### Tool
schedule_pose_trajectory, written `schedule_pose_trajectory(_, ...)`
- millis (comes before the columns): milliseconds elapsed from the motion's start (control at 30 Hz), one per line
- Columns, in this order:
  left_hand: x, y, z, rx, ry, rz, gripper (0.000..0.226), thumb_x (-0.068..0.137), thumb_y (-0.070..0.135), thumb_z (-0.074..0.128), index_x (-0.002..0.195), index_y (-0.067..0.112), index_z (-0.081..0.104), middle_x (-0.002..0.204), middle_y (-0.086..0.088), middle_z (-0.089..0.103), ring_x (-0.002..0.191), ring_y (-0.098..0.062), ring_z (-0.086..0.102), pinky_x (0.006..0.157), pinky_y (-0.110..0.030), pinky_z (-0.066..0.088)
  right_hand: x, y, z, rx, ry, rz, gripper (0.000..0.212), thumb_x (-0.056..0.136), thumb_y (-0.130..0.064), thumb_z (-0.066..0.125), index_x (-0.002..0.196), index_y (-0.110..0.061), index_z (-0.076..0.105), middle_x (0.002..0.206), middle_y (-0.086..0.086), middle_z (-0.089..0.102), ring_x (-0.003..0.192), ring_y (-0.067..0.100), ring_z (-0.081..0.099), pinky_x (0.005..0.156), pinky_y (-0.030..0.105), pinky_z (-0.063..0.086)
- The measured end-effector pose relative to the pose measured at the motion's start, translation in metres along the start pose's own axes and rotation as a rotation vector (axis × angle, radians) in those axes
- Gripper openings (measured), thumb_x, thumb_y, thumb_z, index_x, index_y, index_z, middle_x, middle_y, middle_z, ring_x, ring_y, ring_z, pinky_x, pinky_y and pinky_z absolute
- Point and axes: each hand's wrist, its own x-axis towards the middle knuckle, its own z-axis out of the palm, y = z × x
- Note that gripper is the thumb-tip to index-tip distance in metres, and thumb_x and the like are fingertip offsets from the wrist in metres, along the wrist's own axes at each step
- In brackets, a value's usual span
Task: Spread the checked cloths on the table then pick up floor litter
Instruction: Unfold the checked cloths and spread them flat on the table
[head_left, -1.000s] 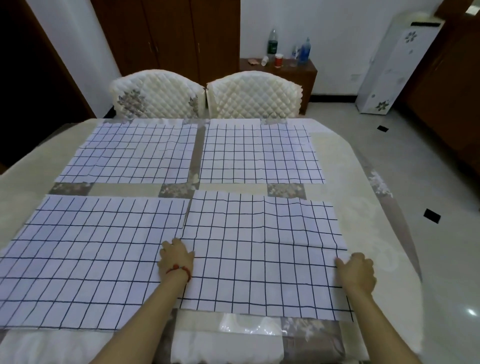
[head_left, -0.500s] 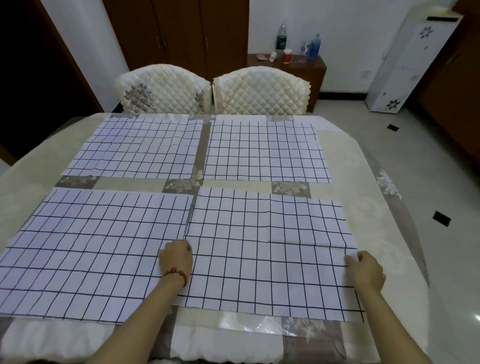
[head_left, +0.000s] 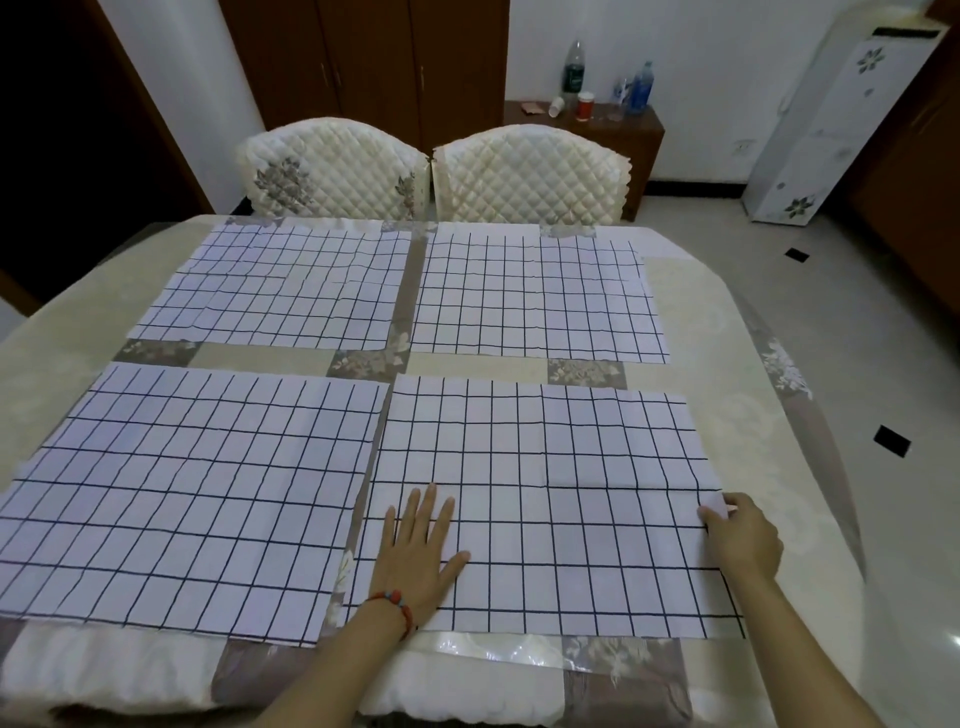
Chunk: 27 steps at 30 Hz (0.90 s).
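- Room: pale tiled floor (head_left: 857, 270), dark wooden doors, white walls.
- Worktop (head_left: 737, 395): covered in a cream patterned cover with grey floral patches.
- Checked cloths, four, white with dark grid lines, laid flat in two rows: far left cloth (head_left: 280, 291), far right cloth (head_left: 535, 296), near left cloth (head_left: 197, 493), near right cloth (head_left: 550, 499).
- Left hand (head_left: 421, 556): fingers straight and spread, palm flat on the near right cloth by its left edge; red bead bracelet (head_left: 397, 603) on the wrist.
- Right hand (head_left: 743, 535): pinches the right edge of the near right cloth, a small fold lifted.
- Two quilted cream chairs (head_left: 530, 176) at the far side.
- Side cabinet (head_left: 639, 135) with bottles and cups.
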Motion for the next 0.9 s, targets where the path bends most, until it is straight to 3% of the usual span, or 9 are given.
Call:
schedule_pose_trajectory(100, -0.006, 0.002, -0.009, 0.054, 0.002, -0.007, 0.070, 0.088, 0.061, 0.009, 0.142, 0.018, 0.021, 0.151, -0.007, 0.018, 0.142, -0.016, -0.021, 0.110, -0.036, -0.011, -0.004, 0.002, 0.001, 0.001, 0.009, 0.005, 0.029, 0.086, -0.017, 0.060, 0.111, -0.002, 0.057, 0.111, 0.022, 0.065, 0.098, 0.039, 0.058, 0.095, 0.045, 0.036)
schedule_pose_trajectory(233, -0.008, 0.002, -0.013, 0.056, -0.038, -0.005, 0.072, 0.089, 0.060, 0.004, 0.140, 0.016, 0.028, 0.149, -0.007, 0.027, 0.141, -0.014, -0.021, 0.110, -0.035, -0.008, -0.006, 0.005, -0.001, -0.016, 0.014, 0.012, 0.033, 0.087, -0.017, 0.060, 0.117, -0.003, 0.055, 0.118, 0.022, 0.062, 0.105, 0.039, 0.057, 0.098, 0.045, 0.033)
schedule_pose_trajectory(300, -0.007, 0.002, -0.012, 0.040, -0.064, -0.010, 0.073, 0.087, 0.062, 0.002, 0.143, 0.019, 0.016, 0.153, -0.006, 0.013, 0.144, -0.022, -0.011, 0.110, -0.034, -0.013, -0.008, 0.004, -0.001, -0.081, 0.064, 0.015, 0.041, 0.086, -0.017, 0.061, 0.124, -0.003, 0.052, 0.123, 0.026, 0.056, 0.113, 0.040, 0.050, 0.100, 0.047, 0.031)
schedule_pose_trajectory(400, -0.004, 0.000, -0.002, 0.009, -0.050, -0.009, 0.070, 0.085, 0.065, 0.005, 0.137, 0.029, -0.025, 0.146, 0.005, -0.032, 0.140, -0.024, -0.026, 0.104, -0.033, -0.033, -0.015, -0.007, 0.003, -0.162, 0.165, -0.070, 0.045, 0.084, -0.019, 0.062, 0.126, -0.005, 0.053, 0.130, 0.024, 0.048, 0.120, 0.039, 0.042, 0.099, 0.048, 0.031)
schedule_pose_trajectory(567, 0.018, 0.019, -0.004, 0.013, -0.017, 0.010, 0.063, 0.091, 0.057, 0.011, 0.133, 0.031, -0.028, 0.145, 0.007, -0.032, 0.134, -0.022, -0.033, 0.097, -0.031, -0.039, -0.046, -0.046, 0.044, -0.280, -0.008, -0.656, 0.036, 0.085, -0.015, 0.060, 0.119, -0.003, 0.059, 0.132, 0.020, 0.054, 0.123, 0.038, 0.050, 0.097, 0.048, 0.040)
schedule_pose_trajectory(633, 0.026, 0.025, -0.002, 0.025, -0.042, 0.041, 0.062, 0.087, 0.062, 0.003, 0.131, 0.033, -0.029, 0.144, 0.007, -0.033, 0.134, -0.025, -0.033, 0.096, -0.032, -0.041, -0.057, -0.051, 0.065, -0.376, -0.188, -0.792, 0.045, 0.094, -0.028, 0.048, 0.136, -0.013, 0.043, 0.149, 0.009, 0.036, 0.139, 0.030, 0.031, 0.111, 0.046, 0.026)
schedule_pose_trajectory(733, 0.025, 0.025, 0.000, 0.021, -0.037, 0.057, 0.071, 0.078, 0.068, -0.008, 0.138, 0.032, -0.019, 0.149, 0.005, -0.023, 0.139, -0.026, -0.025, 0.102, -0.034, -0.034, -0.054, -0.041, 0.086, -0.424, -0.309, -0.741, 0.055, 0.097, -0.048, 0.021, 0.147, -0.031, 0.006, 0.153, -0.013, -0.007, 0.143, 0.008, -0.011, 0.117, 0.036, -0.006)
schedule_pose_trajectory(833, 0.021, 0.026, -0.007, 0.040, -0.015, 0.054, 0.072, 0.086, 0.062, -0.002, 0.144, 0.023, 0.017, 0.152, -0.002, 0.013, 0.142, -0.025, 0.002, 0.109, -0.039, -0.015, -0.045, -0.035, 0.085, -0.428, -0.287, -0.691, 0.056, 0.096, -0.052, 0.018, 0.145, -0.035, -0.003, 0.151, -0.016, -0.016, 0.140, 0.005, -0.018, 0.116, 0.034, -0.012)
schedule_pose_trajectory(900, 0.022, 0.027, -0.006, 0.015, 0.003, 0.058, 0.072, 0.085, 0.064, -0.003, 0.144, 0.025, 0.011, 0.152, 0.001, 0.006, 0.143, -0.034, 0.001, 0.109, -0.039, -0.017, -0.036, -0.033, 0.080, -0.434, -0.267, -0.629, 0.056, 0.096, -0.051, 0.020, 0.145, -0.034, -0.002, 0.154, -0.012, -0.014, 0.143, 0.010, -0.015, 0.116, 0.035, -0.012)
